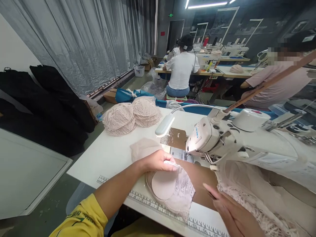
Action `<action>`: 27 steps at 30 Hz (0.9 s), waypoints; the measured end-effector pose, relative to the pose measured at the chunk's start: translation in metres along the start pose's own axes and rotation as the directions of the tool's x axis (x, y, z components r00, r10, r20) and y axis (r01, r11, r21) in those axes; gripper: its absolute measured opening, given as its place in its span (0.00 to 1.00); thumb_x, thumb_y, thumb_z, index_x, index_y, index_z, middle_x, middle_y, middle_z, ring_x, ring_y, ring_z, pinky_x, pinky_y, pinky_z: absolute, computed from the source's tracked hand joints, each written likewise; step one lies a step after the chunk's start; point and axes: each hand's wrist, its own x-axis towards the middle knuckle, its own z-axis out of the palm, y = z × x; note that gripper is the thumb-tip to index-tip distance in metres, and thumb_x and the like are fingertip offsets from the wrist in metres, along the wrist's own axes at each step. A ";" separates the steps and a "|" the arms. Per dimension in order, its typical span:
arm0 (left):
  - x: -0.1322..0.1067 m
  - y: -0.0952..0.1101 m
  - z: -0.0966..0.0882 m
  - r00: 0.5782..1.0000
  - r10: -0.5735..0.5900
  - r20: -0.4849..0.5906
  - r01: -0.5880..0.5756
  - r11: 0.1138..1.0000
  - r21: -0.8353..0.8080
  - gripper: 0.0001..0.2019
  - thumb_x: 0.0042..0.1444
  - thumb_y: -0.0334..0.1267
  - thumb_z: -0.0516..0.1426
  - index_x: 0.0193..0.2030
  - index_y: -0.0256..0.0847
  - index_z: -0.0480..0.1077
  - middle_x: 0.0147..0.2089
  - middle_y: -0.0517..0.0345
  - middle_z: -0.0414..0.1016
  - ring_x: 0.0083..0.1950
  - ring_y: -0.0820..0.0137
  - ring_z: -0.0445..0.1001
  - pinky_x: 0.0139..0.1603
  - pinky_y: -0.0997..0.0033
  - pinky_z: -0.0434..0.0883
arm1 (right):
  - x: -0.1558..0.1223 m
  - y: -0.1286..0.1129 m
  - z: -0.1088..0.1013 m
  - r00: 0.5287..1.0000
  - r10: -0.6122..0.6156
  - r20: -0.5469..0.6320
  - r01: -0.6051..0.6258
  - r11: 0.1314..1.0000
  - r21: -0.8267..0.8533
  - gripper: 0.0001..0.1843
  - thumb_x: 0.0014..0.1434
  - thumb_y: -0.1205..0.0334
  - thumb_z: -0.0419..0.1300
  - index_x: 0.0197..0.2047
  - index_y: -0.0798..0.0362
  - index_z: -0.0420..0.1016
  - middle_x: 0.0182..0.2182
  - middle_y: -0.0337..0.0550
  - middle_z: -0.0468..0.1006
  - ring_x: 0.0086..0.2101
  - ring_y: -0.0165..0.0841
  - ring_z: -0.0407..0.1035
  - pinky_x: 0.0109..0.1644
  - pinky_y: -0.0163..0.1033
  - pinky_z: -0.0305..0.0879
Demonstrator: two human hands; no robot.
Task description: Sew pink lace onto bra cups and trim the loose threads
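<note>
My left hand (160, 161) pinches the upper edge of a pale pink lace bra (186, 191) between thumb and fingers. Its smooth inner cup (164, 186) faces up, and the lace side hangs toward the table's front edge. A sheer part of the same colour (144, 148) lies beyond my left wrist. To the right, apart from the bra, my right hand (227, 204) is closed and somewhat blurred; a dark sliver shows at its fingers, too unclear to name. The needle area of a white sewing machine (204, 135) sits just past both hands.
Stacked lace cups (118, 118) stand at the table's far left. A lamp (165, 125) hangs low by the machine head. More lace fabric (249, 197) is heaped at right. Ruler markings (148, 202) run along the front edge. Two people (181, 65) sit farther off.
</note>
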 end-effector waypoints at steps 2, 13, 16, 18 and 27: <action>-0.003 0.002 0.001 0.998 -0.003 0.058 0.006 0.999 -0.040 0.14 0.49 0.45 0.64 0.37 0.35 0.76 0.33 0.57 0.74 0.35 0.71 0.71 0.37 0.74 0.66 | 0.023 -0.014 0.005 0.998 0.045 0.048 -0.050 0.994 0.093 0.21 0.65 0.61 0.49 0.59 0.43 0.68 0.50 0.40 0.78 0.48 0.37 0.74 0.42 0.35 0.75; -0.007 0.001 0.006 0.983 0.126 0.132 -0.119 0.991 -0.059 0.05 0.52 0.33 0.60 0.36 0.35 0.73 0.27 0.63 0.66 0.27 0.78 0.62 0.28 0.79 0.61 | 0.064 -0.050 0.041 0.985 0.169 -0.021 -0.158 0.950 0.268 0.08 0.60 0.60 0.55 0.29 0.50 0.68 0.23 0.36 0.72 0.22 0.30 0.67 0.24 0.33 0.63; -0.008 0.001 0.004 0.972 0.165 0.167 -0.170 0.985 0.015 0.03 0.49 0.26 0.57 0.30 0.35 0.70 0.25 0.65 0.61 0.25 0.80 0.58 0.25 0.80 0.57 | 0.053 -0.046 0.045 0.988 0.019 -0.153 0.016 0.975 0.223 0.05 0.59 0.68 0.53 0.33 0.49 0.67 0.28 0.38 0.74 0.26 0.29 0.68 0.29 0.33 0.64; -0.008 0.000 0.002 0.956 0.211 0.204 -0.235 0.966 0.105 0.05 0.47 0.24 0.56 0.28 0.35 0.70 0.27 0.62 0.65 0.28 0.78 0.61 0.27 0.80 0.59 | 0.046 -0.040 0.047 0.976 -0.093 -0.199 0.126 0.979 0.162 0.07 0.58 0.70 0.53 0.35 0.48 0.67 0.29 0.38 0.74 0.26 0.28 0.68 0.29 0.32 0.63; -0.007 0.003 -0.001 0.894 0.354 0.275 -0.414 0.887 0.205 0.07 0.49 0.23 0.56 0.25 0.37 0.71 0.27 0.62 0.67 0.31 0.76 0.65 0.32 0.78 0.63 | 0.039 -0.032 0.054 0.888 -0.329 -0.322 0.312 0.944 -0.107 0.10 0.54 0.74 0.54 0.36 0.49 0.70 0.31 0.41 0.76 0.26 0.29 0.69 0.29 0.32 0.61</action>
